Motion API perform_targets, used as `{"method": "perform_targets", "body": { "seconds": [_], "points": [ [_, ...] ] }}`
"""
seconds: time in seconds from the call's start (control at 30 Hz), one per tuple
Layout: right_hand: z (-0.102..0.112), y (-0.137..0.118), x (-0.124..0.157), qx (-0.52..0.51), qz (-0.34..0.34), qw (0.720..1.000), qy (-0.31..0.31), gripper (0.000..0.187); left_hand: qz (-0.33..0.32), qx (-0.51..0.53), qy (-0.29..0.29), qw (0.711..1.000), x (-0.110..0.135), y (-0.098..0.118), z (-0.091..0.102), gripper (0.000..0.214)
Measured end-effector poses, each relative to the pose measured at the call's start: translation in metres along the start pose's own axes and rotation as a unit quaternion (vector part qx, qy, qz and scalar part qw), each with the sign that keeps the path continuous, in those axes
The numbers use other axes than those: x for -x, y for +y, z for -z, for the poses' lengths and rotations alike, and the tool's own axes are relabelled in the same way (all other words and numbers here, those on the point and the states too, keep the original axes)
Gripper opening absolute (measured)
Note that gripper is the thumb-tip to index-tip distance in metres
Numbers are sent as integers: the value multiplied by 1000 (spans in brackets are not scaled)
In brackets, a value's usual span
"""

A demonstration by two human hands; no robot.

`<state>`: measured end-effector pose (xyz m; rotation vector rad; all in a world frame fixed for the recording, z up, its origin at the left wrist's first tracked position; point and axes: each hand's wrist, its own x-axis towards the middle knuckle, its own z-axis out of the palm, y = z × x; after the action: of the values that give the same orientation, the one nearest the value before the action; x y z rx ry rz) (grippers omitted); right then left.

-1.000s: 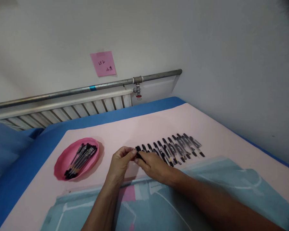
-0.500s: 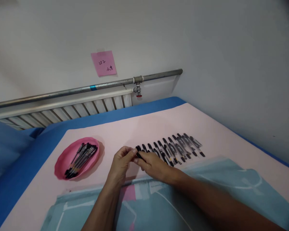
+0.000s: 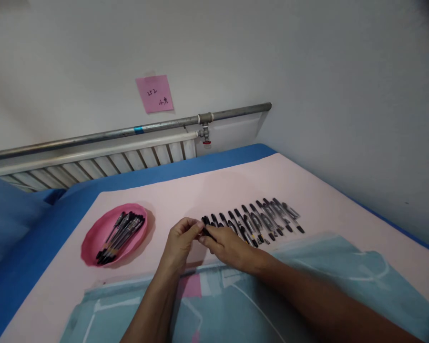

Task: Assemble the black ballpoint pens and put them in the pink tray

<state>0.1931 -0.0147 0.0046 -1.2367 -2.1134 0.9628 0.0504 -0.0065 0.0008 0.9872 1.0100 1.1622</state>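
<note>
My left hand (image 3: 181, 238) and my right hand (image 3: 227, 245) meet at the middle of the pink sheet, fingertips almost touching. Both are closed, pinching a small black piece (image 3: 207, 231) that looks like part of a pen; most of it is hidden by the fingers. Right behind and beside my right hand lie several clear pens (image 3: 266, 216) with black caps, spread in slanting rows. Left of my left hand stands a pink bowl (image 3: 89, 242) with a bundle of similar pens (image 3: 121, 236) inside, leaning on its rim.
A pale pink sheet (image 3: 178, 193) covers a blue surface (image 3: 214, 159). Along the near edge lies a blue-green patterned cloth (image 3: 128, 305). A white radiator (image 3: 93, 169) and a metal pipe (image 3: 110, 135) run along the wall, with a pink note (image 3: 155, 94) above.
</note>
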Motion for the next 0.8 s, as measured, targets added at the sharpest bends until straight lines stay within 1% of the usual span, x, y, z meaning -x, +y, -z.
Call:
{"method": "perform_targets", "body": {
  "seconds": [0.07,0.13,0.2,0.33,0.43,0.67,0.8],
  "points": [
    [1,0,0,-6,2,1000,-2,27,6,6,-14,1000,0,1,1,16],
    [1,0,-1,-9,3,1000,1,28,10,9,-18,1000,1,2,0,19],
    [1,0,-1,-7,3,1000,5,29,9,6,-12,1000,1,2,0,22],
    [-1,1,-1,3,-6,1000,2,27,1,-19,-1,1000,0,-3,-1,21],
    [-2,2,0,3,-7,1000,3,26,-3,-20,2,1000,0,-5,0,20],
    [1,-1,-2,-13,-15,1000,-5,22,15,6,-21,1000,0,1,0,20],
    [1,-2,-2,-18,-12,1000,-7,22,22,16,1,1000,1,1,-3,22]
  ]
}}
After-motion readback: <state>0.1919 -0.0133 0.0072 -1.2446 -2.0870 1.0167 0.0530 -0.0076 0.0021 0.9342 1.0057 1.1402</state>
